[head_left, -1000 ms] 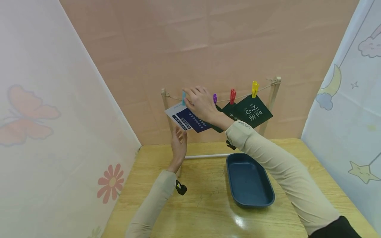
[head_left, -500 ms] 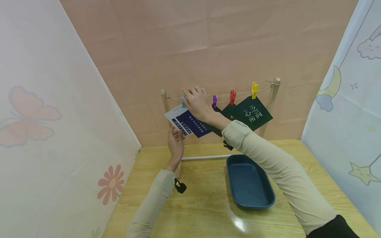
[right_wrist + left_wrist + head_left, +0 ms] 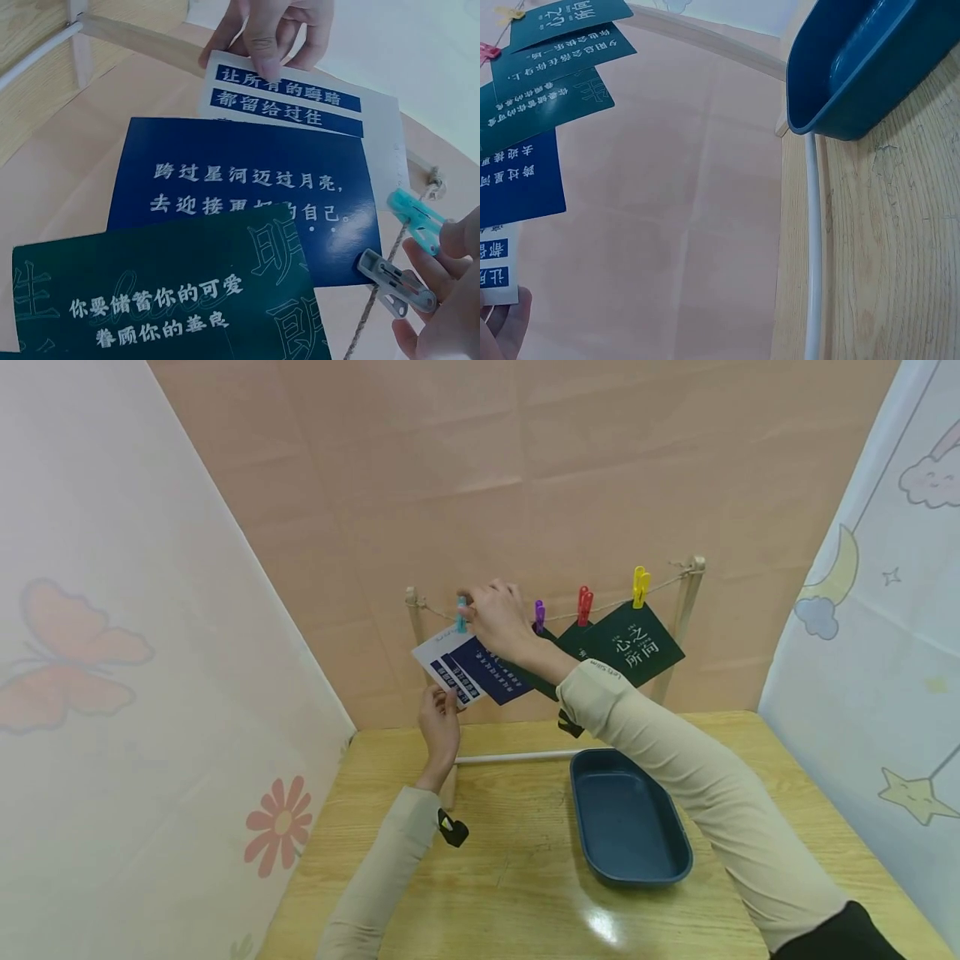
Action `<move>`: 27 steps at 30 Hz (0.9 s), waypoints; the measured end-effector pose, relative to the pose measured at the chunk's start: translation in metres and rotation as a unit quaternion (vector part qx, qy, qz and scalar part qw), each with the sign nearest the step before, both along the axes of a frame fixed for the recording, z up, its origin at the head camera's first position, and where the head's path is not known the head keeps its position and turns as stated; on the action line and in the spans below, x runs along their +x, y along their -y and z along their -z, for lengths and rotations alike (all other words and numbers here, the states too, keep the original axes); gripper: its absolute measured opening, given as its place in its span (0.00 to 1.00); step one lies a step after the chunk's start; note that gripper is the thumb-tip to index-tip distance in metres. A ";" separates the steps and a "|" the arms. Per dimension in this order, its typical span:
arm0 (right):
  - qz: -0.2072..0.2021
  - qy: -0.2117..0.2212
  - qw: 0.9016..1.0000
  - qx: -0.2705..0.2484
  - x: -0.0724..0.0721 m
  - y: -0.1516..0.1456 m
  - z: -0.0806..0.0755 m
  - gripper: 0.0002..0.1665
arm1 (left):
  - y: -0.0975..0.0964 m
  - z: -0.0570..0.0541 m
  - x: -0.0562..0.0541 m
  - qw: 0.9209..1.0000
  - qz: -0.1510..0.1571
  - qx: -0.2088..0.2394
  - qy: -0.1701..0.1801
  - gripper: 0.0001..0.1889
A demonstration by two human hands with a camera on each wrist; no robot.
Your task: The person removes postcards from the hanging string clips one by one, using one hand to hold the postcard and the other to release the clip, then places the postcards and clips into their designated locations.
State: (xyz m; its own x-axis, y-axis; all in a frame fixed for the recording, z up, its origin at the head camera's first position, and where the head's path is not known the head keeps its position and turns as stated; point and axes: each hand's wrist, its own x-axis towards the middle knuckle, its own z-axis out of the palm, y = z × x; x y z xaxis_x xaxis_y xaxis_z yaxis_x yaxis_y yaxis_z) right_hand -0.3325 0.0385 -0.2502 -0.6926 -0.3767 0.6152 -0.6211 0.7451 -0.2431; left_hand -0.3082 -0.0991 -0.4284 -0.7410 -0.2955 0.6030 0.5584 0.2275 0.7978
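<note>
My left hand (image 3: pixel 439 727) pinches the lower edge of a white card with blue text bars (image 3: pixel 435 652), its thumb in front in the right wrist view. At that card's upper corner, my right hand (image 3: pixel 498 620) holds a light blue clothespin (image 3: pixel 418 222) between thumb and fingers, on the twine (image 3: pixel 363 321). A navy card (image 3: pixel 247 165) overlaps the white one and hangs from a grey clothespin (image 3: pixel 397 282) beside the right fingers. In the head view the right hand hides that grey clothespin. Several dark green cards (image 3: pixel 637 645) hang farther right.
Purple (image 3: pixel 539 615), red (image 3: pixel 585 606) and yellow clothespins (image 3: pixel 640 587) sit along the twine between two wooden posts (image 3: pixel 688 602). A dark blue tray (image 3: pixel 630 827) stands on the wooden table (image 3: pixel 517 893), below the right forearm. A white rod (image 3: pixel 517 757) runs low between the posts.
My left hand has moved slightly left and up and has taken hold of the white card's lower edge. The right hand stays at the light blue clothespin, shifting only slightly.
</note>
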 end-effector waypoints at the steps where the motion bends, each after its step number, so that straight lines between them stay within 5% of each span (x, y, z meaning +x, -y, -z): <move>1: -0.003 0.009 1.000 -0.006 0.000 0.000 -0.001 0.20 | 0.000 0.000 0.000 1.000 -0.001 0.000 0.001 0.08; 27: -0.034 0.034 0.994 -0.098 -0.001 0.003 0.001 0.11 | 0.001 0.000 0.003 0.999 -0.026 -0.013 0.013 0.06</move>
State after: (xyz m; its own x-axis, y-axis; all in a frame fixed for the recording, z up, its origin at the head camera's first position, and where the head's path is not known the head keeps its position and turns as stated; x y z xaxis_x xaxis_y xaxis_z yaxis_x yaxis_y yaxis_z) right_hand -0.3331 0.0356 -0.2508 -0.7120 -0.3017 0.6340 -0.6456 0.6363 -0.4222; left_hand -0.3048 -0.0997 -0.4288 -0.7406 -0.3192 0.5913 0.5241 0.2762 0.8056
